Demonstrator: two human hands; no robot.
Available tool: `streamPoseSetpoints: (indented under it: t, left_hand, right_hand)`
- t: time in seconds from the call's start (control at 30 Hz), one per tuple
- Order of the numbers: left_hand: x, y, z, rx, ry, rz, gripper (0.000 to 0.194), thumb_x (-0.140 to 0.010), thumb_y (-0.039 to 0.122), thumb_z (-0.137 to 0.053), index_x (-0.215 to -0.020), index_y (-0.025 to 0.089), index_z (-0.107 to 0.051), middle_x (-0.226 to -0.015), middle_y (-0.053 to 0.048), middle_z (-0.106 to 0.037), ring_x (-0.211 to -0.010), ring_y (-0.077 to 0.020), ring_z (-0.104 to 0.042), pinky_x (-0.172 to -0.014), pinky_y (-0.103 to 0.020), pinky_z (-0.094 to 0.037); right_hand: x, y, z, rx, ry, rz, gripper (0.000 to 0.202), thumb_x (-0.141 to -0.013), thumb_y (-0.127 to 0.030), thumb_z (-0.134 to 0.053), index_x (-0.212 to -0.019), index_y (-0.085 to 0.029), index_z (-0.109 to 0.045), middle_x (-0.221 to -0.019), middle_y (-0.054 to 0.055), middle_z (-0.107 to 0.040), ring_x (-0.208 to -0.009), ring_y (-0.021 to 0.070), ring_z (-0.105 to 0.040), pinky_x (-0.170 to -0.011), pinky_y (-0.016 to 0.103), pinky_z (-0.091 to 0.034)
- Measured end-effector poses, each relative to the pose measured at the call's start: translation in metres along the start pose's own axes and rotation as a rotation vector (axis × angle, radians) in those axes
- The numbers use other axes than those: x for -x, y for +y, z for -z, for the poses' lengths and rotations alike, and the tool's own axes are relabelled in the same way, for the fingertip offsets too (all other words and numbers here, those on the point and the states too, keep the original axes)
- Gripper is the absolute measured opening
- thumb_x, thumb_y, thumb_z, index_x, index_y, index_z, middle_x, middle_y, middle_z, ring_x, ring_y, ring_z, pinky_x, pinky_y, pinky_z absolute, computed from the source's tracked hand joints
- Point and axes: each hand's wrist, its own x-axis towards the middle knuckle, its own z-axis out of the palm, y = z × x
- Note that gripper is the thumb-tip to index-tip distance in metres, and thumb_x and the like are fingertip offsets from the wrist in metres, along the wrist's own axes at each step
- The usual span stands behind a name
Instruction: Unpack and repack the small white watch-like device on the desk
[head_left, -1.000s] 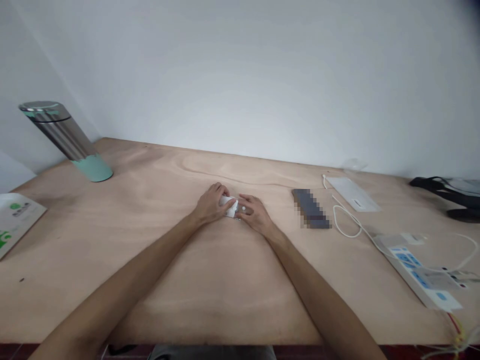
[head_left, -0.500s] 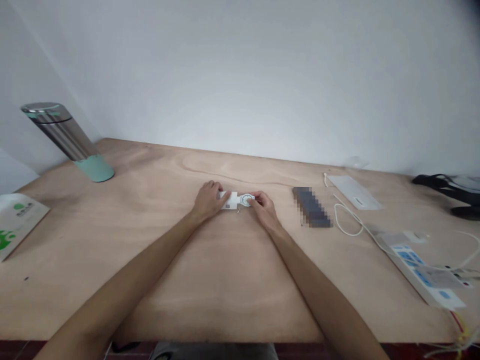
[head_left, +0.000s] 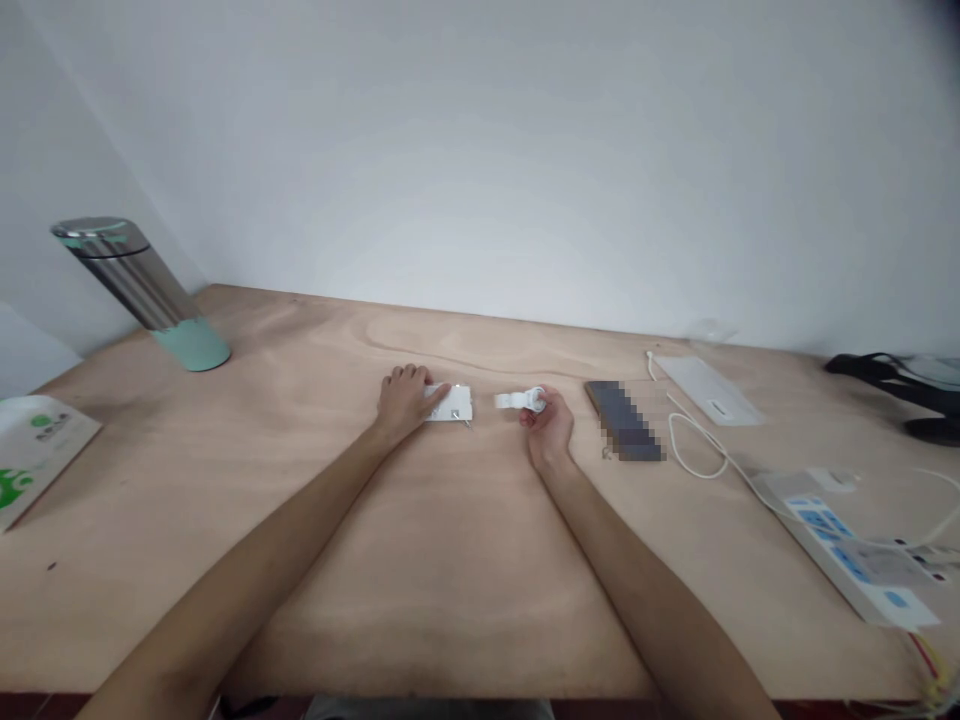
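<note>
Near the middle of the table, my left hand [head_left: 403, 402] rests over the left end of a small flat white box [head_left: 455, 404], its thumb lying on top and its fingers at the far side. A thin metallic bit [head_left: 466, 423] shows at the box's near right edge. To the right, my right hand [head_left: 551, 428] is closed on a white watch [head_left: 534, 400], thumb and fingers pinching its round case. The white strap points left toward the box, with a gap between them. The dial is tilted and cannot be read.
A dark phone [head_left: 622, 420] lies right of my right hand, with a white cable [head_left: 701, 470], a clear pouch [head_left: 709, 390] and a power strip [head_left: 847, 550] beyond. A steel and mint bottle [head_left: 191, 345] stands back left; a white-and-green packet [head_left: 45, 445] lies left.
The watch has come away from the white box, and my right hand has carried it right and turned it. My left hand has shifted slightly left along with the box.
</note>
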Motion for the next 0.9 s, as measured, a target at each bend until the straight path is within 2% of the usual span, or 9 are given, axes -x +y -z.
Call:
streamPoseSetpoints:
  t: [0.13,0.23,0.27,0.37,0.47,0.57,0.67,0.8,0.9]
  left_hand:
    - [0.001,-0.001,0.007,-0.074,0.132,-0.008,0.036,-0.089,0.048,-0.046,-0.101,0.017,-0.059,-0.108,-0.013,-0.059,-0.106,-0.0305,-0.048,-0.092,-0.044,-0.035]
    - [0.006,0.017,0.011,0.088,0.217,-0.058,0.032,-0.092,0.043,-0.042,-0.101,0.017,-0.058,-0.107,-0.011,-0.059,-0.105,-0.027,-0.049,-0.093,-0.042,-0.035]
    - [0.01,0.026,0.011,0.213,0.182,-0.088,0.031,-0.093,0.042,-0.04,-0.095,0.017,-0.058,-0.1,-0.009,-0.06,-0.099,-0.024,-0.051,-0.09,-0.039,-0.037]
    - [0.023,0.053,0.007,0.653,-0.063,-0.092,0.032,-0.094,0.044,-0.036,-0.094,0.019,-0.056,-0.09,-0.003,-0.061,-0.081,-0.0158,-0.054,-0.077,-0.03,-0.041]
    - [0.032,0.065,0.0,0.817,-0.144,-0.061,0.026,-0.088,0.042,-0.049,-0.097,0.018,-0.057,-0.088,-0.002,-0.062,-0.079,-0.0137,-0.054,-0.073,-0.027,-0.041]
    - [0.033,0.062,-0.005,0.901,-0.171,-0.011,0.028,-0.082,0.039,-0.059,-0.1,0.018,-0.057,-0.086,-0.001,-0.063,-0.074,-0.0122,-0.054,-0.068,-0.025,-0.04]
    - [0.03,0.056,-0.005,0.945,-0.187,0.022,0.027,-0.081,0.036,-0.06,-0.102,0.018,-0.059,-0.084,-0.001,-0.063,-0.071,-0.0114,-0.054,-0.067,-0.024,-0.041]
    - [0.028,0.054,-0.003,0.939,-0.209,0.017,0.025,-0.083,0.034,-0.058,-0.103,0.019,-0.061,-0.084,0.0,-0.063,-0.069,-0.0108,-0.053,-0.066,-0.024,-0.041]
    - [0.028,0.053,-0.005,0.947,-0.156,0.05,0.023,-0.084,0.032,-0.056,-0.102,0.019,-0.062,-0.086,-0.001,-0.063,-0.064,-0.0101,-0.051,-0.061,-0.024,-0.041]
  right_hand:
    - [0.002,-0.002,-0.002,-0.033,-0.025,-0.019,0.032,-0.056,-0.029,-0.058,-0.083,-0.018,-0.046,-0.064,-0.005,-0.054,-0.041,0.0082,-0.047,-0.036,0.021,-0.034]
    - [0.01,0.003,-0.006,0.035,-0.101,-0.038,0.039,-0.053,-0.026,-0.061,-0.089,-0.02,-0.046,-0.07,-0.005,-0.059,-0.047,0.0118,-0.055,-0.039,0.022,-0.04]
    - [0.012,0.005,-0.008,0.065,-0.13,-0.037,0.041,-0.054,-0.025,-0.062,-0.09,-0.02,-0.046,-0.073,-0.004,-0.061,-0.05,0.013,-0.058,-0.041,0.022,-0.042]
    - [0.018,0.01,-0.01,0.157,-0.211,-0.026,0.041,-0.055,-0.026,-0.065,-0.092,-0.019,-0.048,-0.077,-0.003,-0.063,-0.056,0.0148,-0.062,-0.045,0.023,-0.047]
    - [0.02,0.014,-0.01,0.267,-0.283,-0.025,0.036,-0.059,-0.028,-0.065,-0.091,-0.018,-0.05,-0.074,-0.002,-0.062,-0.052,0.013,-0.059,-0.045,0.023,-0.047]
    - [0.021,0.015,-0.01,0.399,-0.291,0.015,0.032,-0.066,-0.031,-0.063,-0.092,-0.017,-0.052,-0.084,0.001,-0.064,-0.057,0.0121,-0.06,-0.045,0.021,-0.047]
    - [0.023,0.016,-0.011,0.493,-0.236,0.049,0.035,-0.069,-0.034,-0.063,-0.098,-0.017,-0.054,-0.098,0.004,-0.063,-0.067,0.0138,-0.063,-0.047,0.021,-0.049]
    - [0.022,0.017,-0.012,0.512,-0.182,0.063,0.048,-0.067,-0.035,-0.066,-0.11,-0.018,-0.054,-0.121,0.008,-0.056,-0.079,0.0155,-0.063,-0.052,0.024,-0.054]
    - [0.021,0.018,-0.012,0.505,-0.182,0.072,0.05,-0.069,-0.037,-0.067,-0.113,-0.018,-0.054,-0.122,0.009,-0.056,-0.076,0.0133,-0.063,-0.052,0.023,-0.054]
